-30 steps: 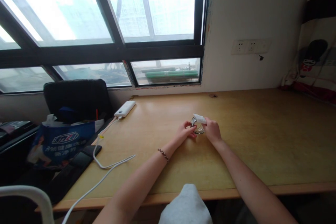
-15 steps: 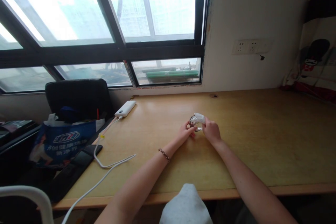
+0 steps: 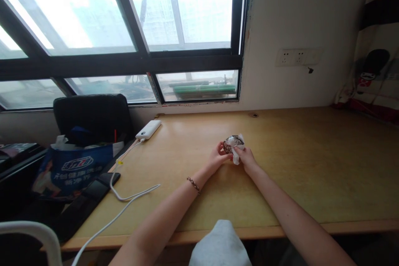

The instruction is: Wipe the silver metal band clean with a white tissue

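While the left hand [image 3: 216,158] pinches a small shiny object [image 3: 231,143], the right hand's [image 3: 245,156] fingers hold white tissue [image 3: 237,158] against it.

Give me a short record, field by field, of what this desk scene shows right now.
Surface: wooden desk under a window
Left hand: fingertips on a small shiny object
Right hand: holds that object together with a white wipe
Object identity: too small to tell
Far left of desk: white power bank with white cable
Off the desk edge: blue bag
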Tool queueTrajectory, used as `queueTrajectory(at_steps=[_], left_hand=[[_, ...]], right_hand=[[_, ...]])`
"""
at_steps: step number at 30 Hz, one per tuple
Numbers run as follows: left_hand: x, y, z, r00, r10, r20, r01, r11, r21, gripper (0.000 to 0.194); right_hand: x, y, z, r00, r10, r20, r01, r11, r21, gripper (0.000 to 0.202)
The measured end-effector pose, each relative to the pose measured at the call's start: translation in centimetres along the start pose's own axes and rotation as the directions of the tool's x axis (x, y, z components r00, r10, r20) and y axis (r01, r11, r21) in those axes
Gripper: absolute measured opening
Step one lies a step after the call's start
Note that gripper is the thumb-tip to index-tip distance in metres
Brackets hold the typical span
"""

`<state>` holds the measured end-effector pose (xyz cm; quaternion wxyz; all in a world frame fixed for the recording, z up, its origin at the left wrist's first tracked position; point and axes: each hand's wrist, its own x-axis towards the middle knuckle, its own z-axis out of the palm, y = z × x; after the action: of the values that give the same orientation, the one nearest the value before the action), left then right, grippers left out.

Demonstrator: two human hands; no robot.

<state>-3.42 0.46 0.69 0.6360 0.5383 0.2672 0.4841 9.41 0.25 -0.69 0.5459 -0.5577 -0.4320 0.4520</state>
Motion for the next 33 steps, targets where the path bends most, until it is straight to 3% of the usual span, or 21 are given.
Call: queueTrajectory(at_steps=[4, 8, 10, 13, 16, 20, 24, 26, 30, 33], left_hand=[[0.3, -0.6, 0.0, 0.999, 0.032, -0.026, -0.034, 0.997, -0.067, 0.058], [0.7, -1.2, -0.4, 0.979, -0.092, -0.182, 0.060, 0.982, -0.177, 0.031], [0.8, -1.2, -0.3, 0.964, -0.242, -0.112, 0.209, 0.946, -0.248, 0.023], [0.6, -0.7, 0.1, 0.889, -0.441, 0.123, 0.457, 0.846, -0.274, 0.042], [0.2, -0.3, 0.6, 0.839, -0.483, 0.252, 0.540, 0.797, -0.272, 0.045], [0.1, -0.6, 0.7, 0.862, -0.453, 0.228, 0.503, 0.817, -0.282, 0.031], [0.3, -1.3, 0.8, 0.931, -0.363, -0.031, 0.349, 0.913, -0.213, 0.023], [0.2, -1.3, 1.0, 0.959, -0.265, -0.100, 0.252, 0.960, -0.126, 0.029], [-0.3, -1.0, 1.5, 0.994, -0.112, 0.002, 0.112, 0.994, -0.011, 0.060], [-0.5, -0.8, 1.6, 0.995, -0.095, 0.005, 0.095, 0.995, -0.005, 0.066]], right_hand=[[0.1, -0.2, -0.3, 0.999, -0.003, -0.037, 0.010, 0.980, 0.198, 0.034], [0.4, -0.8, -0.3, 0.996, -0.066, -0.066, 0.081, 0.961, 0.265, 0.038], [0.2, -1.2, -0.3, 0.990, -0.141, -0.028, 0.144, 0.952, 0.271, 0.039], [-0.9, -1.7, -0.2, 0.976, -0.206, 0.072, 0.183, 0.952, 0.246, 0.042], [-1.7, -1.6, 0.1, 0.971, -0.201, 0.129, 0.171, 0.963, 0.210, 0.040], [-1.4, -1.1, 0.0, 0.973, -0.225, 0.053, 0.223, 0.974, 0.041, 0.027], [-0.5, -1.1, -0.6, 0.962, -0.225, -0.156, 0.172, 0.940, -0.296, 0.024], [-0.3, -1.3, -0.9, 0.946, -0.237, -0.220, 0.138, 0.912, -0.387, 0.023], [-0.3, -1.1, -0.9, 0.930, -0.247, -0.270, 0.132, 0.914, -0.383, 0.022], [-0.3, -0.6, -0.6, 0.939, -0.238, -0.250, 0.145, 0.929, -0.340, 0.025]])
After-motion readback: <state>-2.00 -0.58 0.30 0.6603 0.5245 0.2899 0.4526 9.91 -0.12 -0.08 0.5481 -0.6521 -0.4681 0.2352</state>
